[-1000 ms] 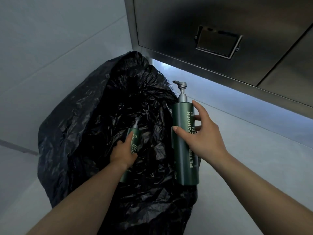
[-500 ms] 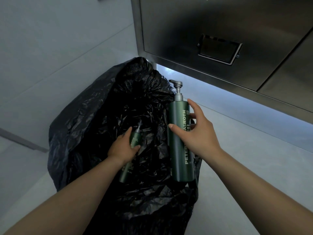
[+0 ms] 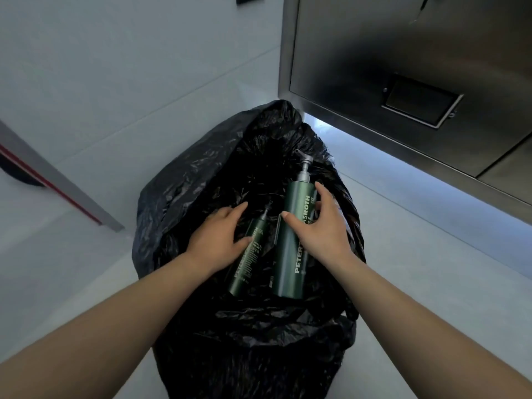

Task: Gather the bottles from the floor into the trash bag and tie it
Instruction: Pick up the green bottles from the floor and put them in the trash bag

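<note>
Bottles, both dark green, are inside the open mouth of the black trash bag point(image 3: 201, 174), which stands on the grey floor point(image 3: 417, 254) just below a steel cabinet point(image 3: 374, 53) – large pump bottle point(image 3: 290, 254) on the right, small bottle point(image 3: 247, 266) just left of it against the crumpled plastic. Right hand point(image 3: 319, 231) grips the large pump bottle, thumb across its front, fingers curled round the far side – left hand point(image 3: 216, 237) is loose, fingers fairly straight over the bag, thumb touching the small bottle
</note>
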Demonstrator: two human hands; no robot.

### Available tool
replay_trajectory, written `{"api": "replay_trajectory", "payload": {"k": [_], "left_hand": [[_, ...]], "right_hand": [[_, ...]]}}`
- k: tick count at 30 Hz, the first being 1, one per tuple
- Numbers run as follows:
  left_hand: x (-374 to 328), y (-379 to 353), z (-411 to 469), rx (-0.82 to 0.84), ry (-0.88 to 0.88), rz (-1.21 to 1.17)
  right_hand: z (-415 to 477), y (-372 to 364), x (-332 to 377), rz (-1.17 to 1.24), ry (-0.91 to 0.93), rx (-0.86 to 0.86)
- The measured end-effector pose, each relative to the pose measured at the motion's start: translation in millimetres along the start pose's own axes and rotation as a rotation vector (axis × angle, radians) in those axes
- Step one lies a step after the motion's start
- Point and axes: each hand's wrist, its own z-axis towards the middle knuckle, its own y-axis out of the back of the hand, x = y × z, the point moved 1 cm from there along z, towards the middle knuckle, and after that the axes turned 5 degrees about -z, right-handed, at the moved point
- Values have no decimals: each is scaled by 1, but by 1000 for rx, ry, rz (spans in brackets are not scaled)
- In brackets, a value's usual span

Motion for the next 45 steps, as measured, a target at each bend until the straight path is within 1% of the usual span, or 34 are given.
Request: {"api": "replay_trajectory", "payload": {"k": [2,6,13,21,24,28,34,38,42,45], "left_hand": [[9,2,-1,-10,-20,73],[23,2,0,18,0,162],[31,-6,1,63,37,158],[32,-11,-2,118,29,192],[32,-12,-3,146,22,225],[29,-10,-2,148,25,211],[6,-3,6,125,3,160],[-19,5,16,117,-71,223],[-54,17,31,135,-166,375],[-91,30,29,148,-190,362]], "right_hand": [[1,-15,1,5,-2,26],[2,-43,-3,-24,-21,85],[3,-73,-22,-141,-78,108],[0,-84,-32,-235,-135,140],[-1,-80,-31,-300,-92,151],[-2,-67,-21,-321,-1,139],[0,-25,-10,-321,73,149],[-3,18,-11,-378,119,112],[-14,61,-18,-487,148,128],[-28,97,-16,-547,120,154]]}}
